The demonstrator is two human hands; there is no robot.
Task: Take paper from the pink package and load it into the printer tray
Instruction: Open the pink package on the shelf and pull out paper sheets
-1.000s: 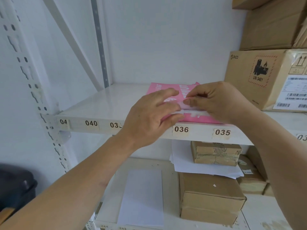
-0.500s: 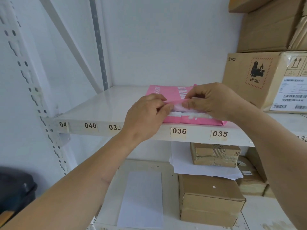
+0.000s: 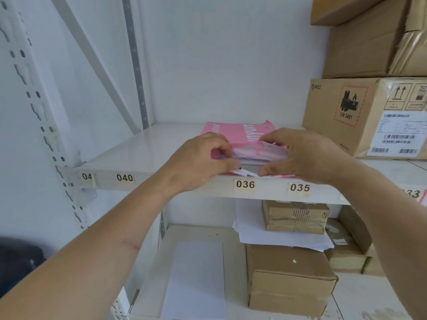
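Note:
The pink package (image 3: 233,132) of paper lies flat on the white shelf (image 3: 147,148), its near end at the shelf's front edge above label 036. That near end is torn open and the flap is lifted, showing the edge of the white paper stack (image 3: 251,163) inside. My left hand (image 3: 198,162) pinches the wrapper and paper at the left of the opening. At the opening's right side my right hand (image 3: 302,153) grips the lifted flap, thumb under the stack's edge. No printer is in view.
Brown cartons, one marked UN 3481 (image 3: 360,116), stand on the same shelf to the right. On the shelf below lie a loose white sheet (image 3: 196,278), several cardboard boxes (image 3: 288,280) and more white sheets (image 3: 277,236). A perforated upright (image 3: 34,107) frames the left.
My left hand went from lying flat on the package to pinching its open end. My right hand has raised the flap, exposing the paper edge.

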